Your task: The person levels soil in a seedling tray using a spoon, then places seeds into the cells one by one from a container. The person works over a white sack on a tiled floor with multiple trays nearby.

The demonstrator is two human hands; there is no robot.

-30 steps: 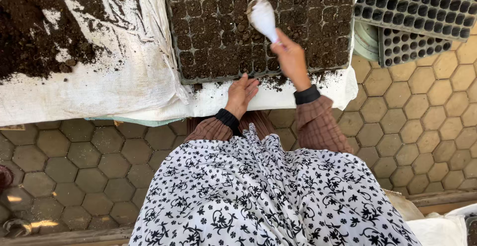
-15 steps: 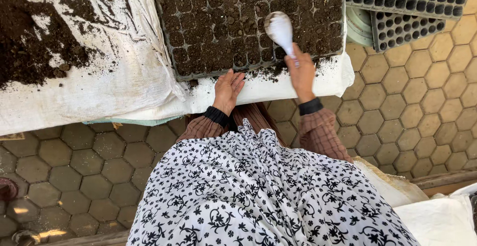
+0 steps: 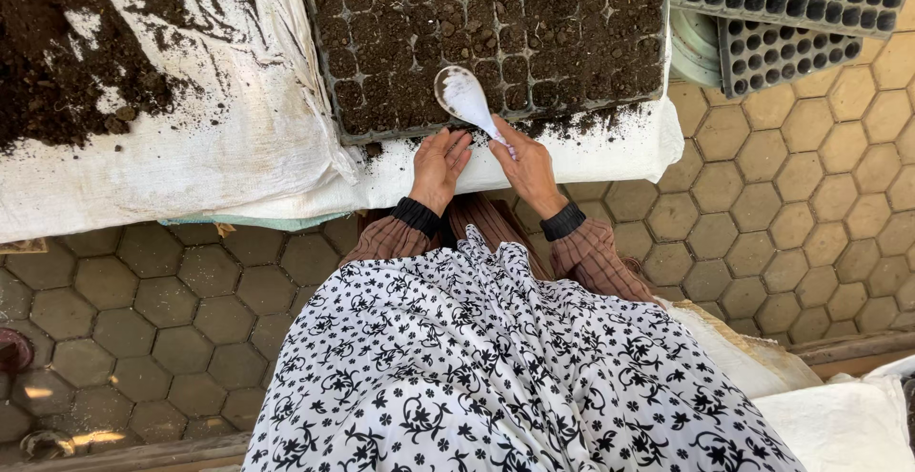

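Hexagonal paving, white sack (image 3: 238, 162) | soil-filled seedling tray (image 3: 496, 33) ahead | I see right hand (image 3: 527, 165) pinching white spoon (image 3: 467, 98), long axis up-left | left hand (image 3: 439, 165) fingers together, empty, beside.

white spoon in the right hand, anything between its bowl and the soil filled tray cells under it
Nothing visible does. The right hand grips the white spoon by its handle, and the bowl sits directly over the near rows of the soil-filled seedling tray. The left hand rests beside it on the white sack, clear of the spoon.
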